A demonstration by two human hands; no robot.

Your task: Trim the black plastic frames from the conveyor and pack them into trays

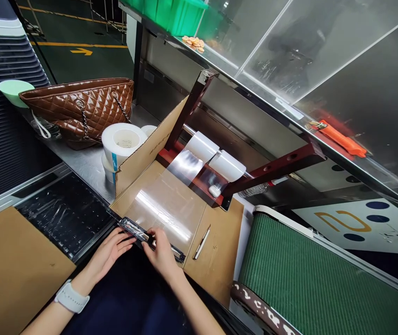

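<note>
A long, narrow black part with a shiny metallic strip (134,229) lies slantwise at the near edge of the cardboard; its exact kind I cannot tell. My right hand (160,253) grips it around the middle, thumb and fingers closed over it. At its left end, my left hand (112,249) has its fingers stretched out, close to the part or just touching it. Beyond the part, a sheet of clear film (165,209) covers the cardboard (216,260). To the right of the film lies a slim pen-like tool (202,242).
A dark red stand (275,165) carries two rolls of clear film (202,146). White tape rolls (122,139) and a brown quilted bag (90,104) stand at the back left. A green ribbed conveyor belt (310,274) runs at right. An orange cutter (341,138) rests on the metal shelf above.
</note>
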